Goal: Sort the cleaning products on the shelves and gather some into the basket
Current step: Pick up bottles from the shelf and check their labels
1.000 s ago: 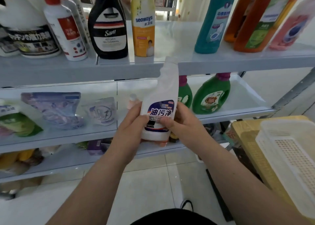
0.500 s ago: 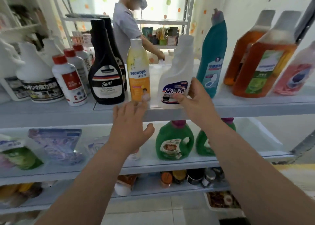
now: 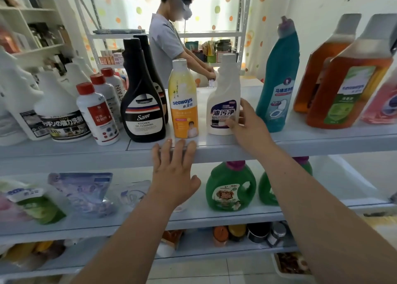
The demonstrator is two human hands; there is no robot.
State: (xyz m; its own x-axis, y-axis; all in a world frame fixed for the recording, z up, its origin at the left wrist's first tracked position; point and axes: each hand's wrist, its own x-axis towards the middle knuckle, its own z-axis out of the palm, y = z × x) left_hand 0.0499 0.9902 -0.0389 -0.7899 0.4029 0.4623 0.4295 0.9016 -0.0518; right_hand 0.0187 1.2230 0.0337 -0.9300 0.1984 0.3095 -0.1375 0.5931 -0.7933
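Note:
A white bottle with a purple label stands upright on the upper shelf, between a yellow seaways bottle and a teal toilet-cleaner bottle. My right hand wraps its lower right side, thumb across the label. My left hand is flat and spread, fingertips resting on the front edge of the upper shelf below the yellow bottle, holding nothing. The basket is out of view.
Black Sam bottles, red-capped white bottles and white jugs stand to the left. Orange bottles stand at right. Green jugs and refill pouches lie on the middle shelf. A person works behind the rack.
The white bottle went from both hands in front of the middle shelf up onto the upper shelf. My left hand let go and dropped to the shelf edge.

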